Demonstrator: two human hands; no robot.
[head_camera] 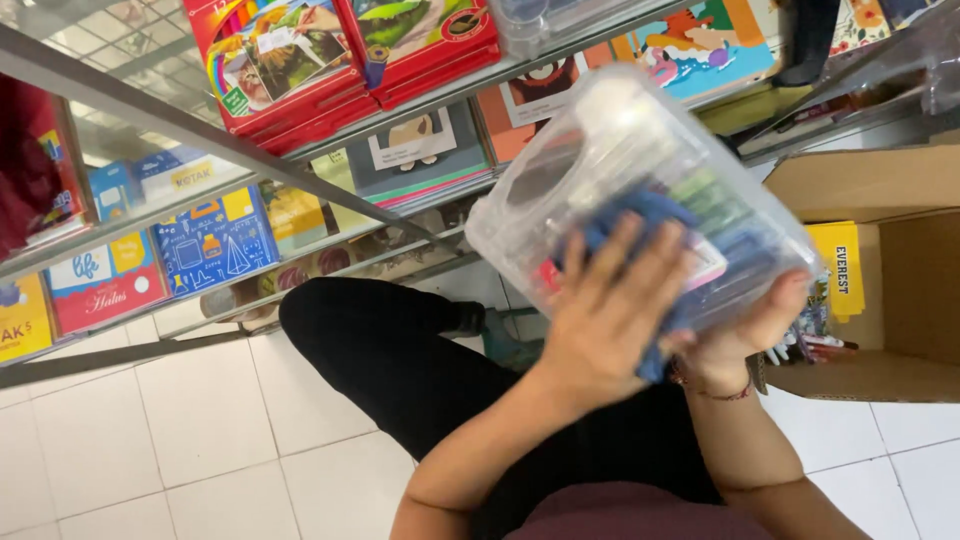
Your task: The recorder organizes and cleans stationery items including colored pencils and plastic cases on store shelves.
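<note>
Clear plastic case (640, 190), full of coloured pens, sits tilted in the air in front of me, above my black-trousered knee (400, 350) and the white tiled floor (200, 430). My right hand (745, 330) grips its lower corner from beneath, thumb curled up over the edge. My left hand (610, 310) lies flat with fingers spread, pressing a blue cloth (640, 225) against the lid. Behind the case run glass shelves (300, 160) of red boxes (300, 70) and picture books; an open cardboard box (880, 270) stands just beside it on the floor.
</note>
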